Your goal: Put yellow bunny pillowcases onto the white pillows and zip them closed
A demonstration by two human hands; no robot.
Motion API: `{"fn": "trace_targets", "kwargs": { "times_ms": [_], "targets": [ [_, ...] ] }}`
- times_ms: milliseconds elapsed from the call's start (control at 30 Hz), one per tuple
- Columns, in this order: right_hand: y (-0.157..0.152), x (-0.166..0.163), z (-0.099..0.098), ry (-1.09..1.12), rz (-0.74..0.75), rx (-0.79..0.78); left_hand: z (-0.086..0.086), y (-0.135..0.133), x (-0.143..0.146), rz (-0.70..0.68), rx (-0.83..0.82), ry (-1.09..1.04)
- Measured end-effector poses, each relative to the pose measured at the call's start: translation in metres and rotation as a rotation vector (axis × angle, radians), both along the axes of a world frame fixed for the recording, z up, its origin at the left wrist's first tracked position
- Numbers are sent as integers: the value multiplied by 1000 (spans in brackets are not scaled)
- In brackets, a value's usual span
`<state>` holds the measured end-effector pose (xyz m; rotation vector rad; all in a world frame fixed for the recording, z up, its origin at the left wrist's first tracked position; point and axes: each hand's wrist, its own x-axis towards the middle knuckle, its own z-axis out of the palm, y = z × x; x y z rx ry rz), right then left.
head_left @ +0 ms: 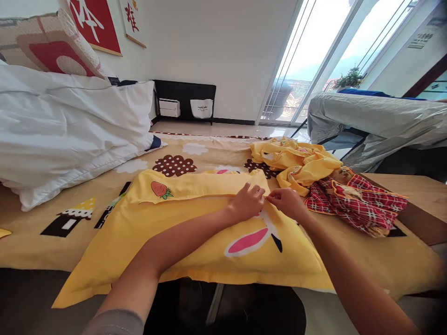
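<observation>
A yellow pillowcase [195, 232] lies across the bed in front of me, plump as if something is inside. It bears a strawberry print on its folded flap [209, 184] and a white and pink rabbit ear lower down. Curled at the right end of the flap's edge, my left hand [247, 201] is closed on the fabric. Close beside it, my right hand [288, 202] pinches the same edge between thumb and fingers. What lies exactly between the fingertips is too small to make out.
White pillows [70, 121] are piled at the left. Crumpled yellow fabric [296, 160] and red plaid cloth [356, 200] lie at the right on the patterned bed sheet [209, 156]. Beyond stands something under a grey plastic cover [377, 116], near a window.
</observation>
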<state>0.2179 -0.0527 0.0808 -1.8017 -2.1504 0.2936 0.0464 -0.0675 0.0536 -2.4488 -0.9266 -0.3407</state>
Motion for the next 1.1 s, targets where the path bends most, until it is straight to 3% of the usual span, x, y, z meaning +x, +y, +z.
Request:
{"fn": "trace_targets", "kwargs": {
  "times_ms": [133, 333, 433, 500, 567, 700, 867, 1033, 1100],
  "targets": [
    [-2, 1, -2, -65, -3, -41, -4, 7, 4, 2, -28, -7],
    [-11, -15, -12, -445, -135, -2, -11, 13, 4, -60, -46, -17],
    [-16, -23, -16, -527, -165, 11, -11, 12, 5, -47, -55, -26],
    [-16, -19, -16, -455, -117, -2, -9, 10, 2, -31, -82, -25],
    [-11, -7, -16, -236, 4, -52, -5, 5, -9, -10, -130, -15],
    [3, 24, -23, 164, 139, 29, 3, -11, -55, 88, -193, -31],
    [15, 17, -52, 215, 282, 101, 9, -21, -107, 222, -219, -33],
    [19, -8, -69, 156, 147, 141, 3, -17, -113, 194, -226, -3],
    [15, -3, -73, 125, 172, 168, -2, -21, -118, 149, -228, -41]
  ]
}}
